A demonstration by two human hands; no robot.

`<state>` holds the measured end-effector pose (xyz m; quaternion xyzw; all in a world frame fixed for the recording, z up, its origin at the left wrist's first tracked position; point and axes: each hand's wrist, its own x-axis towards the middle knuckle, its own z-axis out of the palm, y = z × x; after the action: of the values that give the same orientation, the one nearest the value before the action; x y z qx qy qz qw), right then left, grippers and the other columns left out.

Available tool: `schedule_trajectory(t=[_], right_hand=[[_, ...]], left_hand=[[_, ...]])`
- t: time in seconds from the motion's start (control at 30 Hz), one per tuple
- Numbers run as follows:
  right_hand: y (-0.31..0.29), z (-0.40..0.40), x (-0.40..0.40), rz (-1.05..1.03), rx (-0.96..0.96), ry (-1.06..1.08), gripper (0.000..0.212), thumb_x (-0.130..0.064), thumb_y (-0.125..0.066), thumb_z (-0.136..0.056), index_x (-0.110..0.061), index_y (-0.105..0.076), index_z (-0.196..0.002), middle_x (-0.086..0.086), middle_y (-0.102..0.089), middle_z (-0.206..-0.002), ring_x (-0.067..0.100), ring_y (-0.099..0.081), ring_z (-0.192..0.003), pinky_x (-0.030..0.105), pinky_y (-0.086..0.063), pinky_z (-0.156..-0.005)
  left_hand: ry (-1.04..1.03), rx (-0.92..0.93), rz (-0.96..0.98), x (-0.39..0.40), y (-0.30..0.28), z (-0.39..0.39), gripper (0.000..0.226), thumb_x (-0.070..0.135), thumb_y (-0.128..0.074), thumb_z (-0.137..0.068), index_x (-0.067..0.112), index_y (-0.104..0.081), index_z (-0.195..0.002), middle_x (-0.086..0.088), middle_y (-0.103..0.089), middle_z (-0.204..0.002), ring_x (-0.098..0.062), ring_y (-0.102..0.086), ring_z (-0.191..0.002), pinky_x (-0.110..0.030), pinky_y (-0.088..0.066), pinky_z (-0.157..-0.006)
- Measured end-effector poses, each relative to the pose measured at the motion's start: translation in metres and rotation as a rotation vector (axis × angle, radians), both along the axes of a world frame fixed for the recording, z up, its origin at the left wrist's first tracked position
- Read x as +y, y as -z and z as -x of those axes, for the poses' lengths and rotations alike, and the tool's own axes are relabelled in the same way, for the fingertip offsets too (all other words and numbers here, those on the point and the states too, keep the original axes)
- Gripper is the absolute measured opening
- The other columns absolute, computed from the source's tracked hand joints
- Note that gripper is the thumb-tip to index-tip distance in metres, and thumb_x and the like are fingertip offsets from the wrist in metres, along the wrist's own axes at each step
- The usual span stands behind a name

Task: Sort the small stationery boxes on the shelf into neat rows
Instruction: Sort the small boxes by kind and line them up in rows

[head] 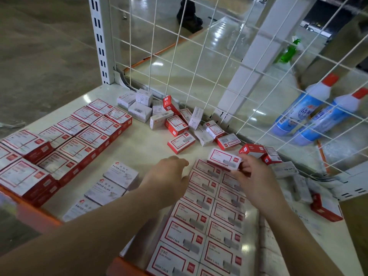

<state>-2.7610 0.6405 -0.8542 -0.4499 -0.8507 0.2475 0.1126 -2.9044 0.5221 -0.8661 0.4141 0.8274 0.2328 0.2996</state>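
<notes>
On the white shelf [143, 144], near its right rear edge, the right hand [253, 176] pinches one red-and-white staple box [224, 158] between thumb and fingers, label up, just above the far end of a double row of staple boxes [207, 222]. That double row runs from the front orange edge [127, 265] back toward the wire mesh panel [219, 66], boxes set side to side and touching. The left hand [169, 176] hovers beside the row's left flank with fingers loosely curled, holding nothing.

At the left, a block of larger red-bordered boxes [65, 140] lies in two rows, reaching the shelf's left edge. Three white paper clip boxes [107, 188] sit in a line between this block and the left forearm.

An unsorted pile of boxes [175, 118] lies against the mesh at the rear, some tilted or on their sides. More loose boxes [286, 170] lie along the right edge.

A bare strip of shelf surface lies between the left block and the pile.

Behind the mesh, two blue bottles [310, 114] with red caps rest on a neighbouring surface.
</notes>
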Motion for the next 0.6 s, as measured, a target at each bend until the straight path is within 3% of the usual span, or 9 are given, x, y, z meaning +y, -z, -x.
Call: schedule_trajectory(t=[0.13,0.27,0.47,0.6], right_hand=[[0.007,0.013,0.014,-0.058,-0.103,-0.029,0.029,-0.022,-0.057,-0.089,-0.025,-0.054,-0.118,-0.010,-0.060,-0.107,0.003,-0.050,-0.090,0.011,-0.034,-0.063],[0.013,0.020,0.022,-0.074,-0.170,-0.058,0.034,-0.023,-0.055,-0.090,-0.024,-0.052,-0.124,-0.005,-0.060,-0.114,0.011,-0.055,-0.104,0.021,-0.041,-0.079],[0.020,0.021,0.028,-0.074,-0.185,-0.119,0.035,-0.025,-0.053,-0.091,-0.028,-0.052,-0.125,-0.007,-0.054,-0.116,0.003,-0.042,-0.096,0.019,-0.035,-0.081],[0.026,0.023,0.031,-0.039,-0.157,-0.122,0.032,-0.025,-0.054,-0.091,-0.027,-0.054,-0.123,-0.009,-0.056,-0.112,0.003,-0.048,-0.096,0.017,-0.038,-0.075]], left_hand=[[0.038,-0.019,-0.048,0.011,0.005,-0.004,0.039,0.024,-0.045,-0.097,0.028,-0.045,-0.135,0.008,-0.049,-0.130,-0.015,-0.048,-0.115,-0.022,-0.046,-0.081],[0.042,-0.027,-0.100,0.020,0.012,-0.006,0.041,0.020,-0.043,-0.096,0.028,-0.045,-0.136,0.008,-0.050,-0.129,-0.017,-0.050,-0.116,-0.025,-0.050,-0.085],[0.047,-0.057,-0.115,0.032,0.019,-0.006,0.040,0.021,-0.043,-0.096,0.027,-0.047,-0.135,0.007,-0.050,-0.128,-0.018,-0.053,-0.112,-0.028,-0.054,-0.084],[0.043,-0.063,-0.123,0.038,0.022,-0.005,0.040,0.021,-0.044,-0.095,0.025,-0.047,-0.134,0.005,-0.051,-0.126,-0.018,-0.055,-0.110,-0.028,-0.055,-0.083]])
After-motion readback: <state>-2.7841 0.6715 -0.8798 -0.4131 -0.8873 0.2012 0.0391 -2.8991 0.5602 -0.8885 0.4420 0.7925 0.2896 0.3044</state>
